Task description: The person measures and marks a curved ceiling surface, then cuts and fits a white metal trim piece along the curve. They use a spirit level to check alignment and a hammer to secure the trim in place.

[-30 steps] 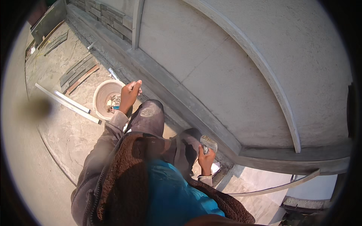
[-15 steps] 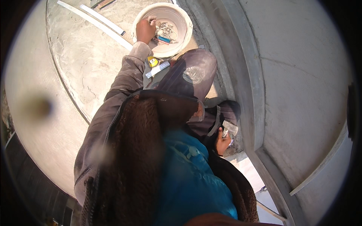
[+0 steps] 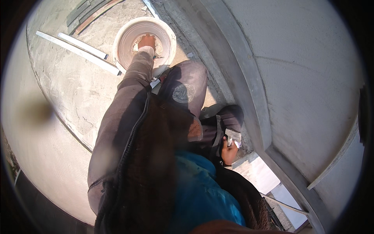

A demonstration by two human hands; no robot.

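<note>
My left hand (image 3: pixel 147 42) reaches down inside a round whitish plastic tub (image 3: pixel 168 29). Its fingers point into the small loose bits at the bottom, so what they touch or hold is hidden. Low on the right, beside my folded leg, my right hand (image 3: pixel 228 153) is closed around a flat grey blade-like piece (image 3: pixel 233 135) that sticks up past the thumb. Its exact kind does not show. Just below the tub, the end of a white and blue strip (image 3: pixel 155 83) peeks out between my left sleeve and my knee.
Two long white strips (image 3: pixel 78 52) lie on the dusty concrete floor left of the tub. Dark grey and brown bars (image 3: pixel 87 17) rest beyond them. A grey ledge and wall (image 3: pixel 304 74) run along my right side. My bent knee (image 3: pixel 191 74) is close to the tub.
My left hand has gone from the tub's left side deeper into its middle, covering the loose bits. The view has shifted, and my sleeve now hides the yellow tape measure. My right hand keeps its grip.
</note>
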